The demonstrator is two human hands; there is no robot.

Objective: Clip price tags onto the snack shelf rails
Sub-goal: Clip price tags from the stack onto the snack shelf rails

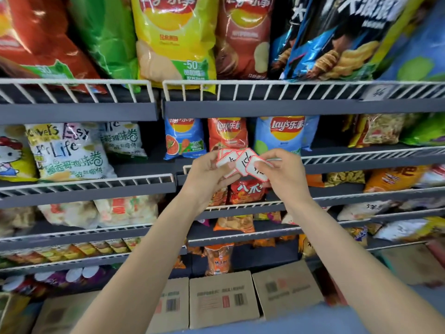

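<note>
Here, from the head view: a fanned stack of price tags (pixel 240 162), white card with red borders, clipped corners and dark handwritten marks, held up in front of the middle snack shelf rail (pixel 361 160). Left hand (pixel 207 174) curled around the left part of the stack, thumb pressed on the top card. Right hand (pixel 281 172) pinching the rightmost tag between thumb and fingertips. Rails of thin white wire, short upright bars along grey metal shelf edges. One white tag (pixel 375 92) already on the upper rail at right, its writing blurred. Glossy, crinkled chip bags (pixel 175 39) above and behind, yellow, red, blue. Matte brown cardboard boxes (pixel 222 300) with barcodes below, on the floor.
</note>
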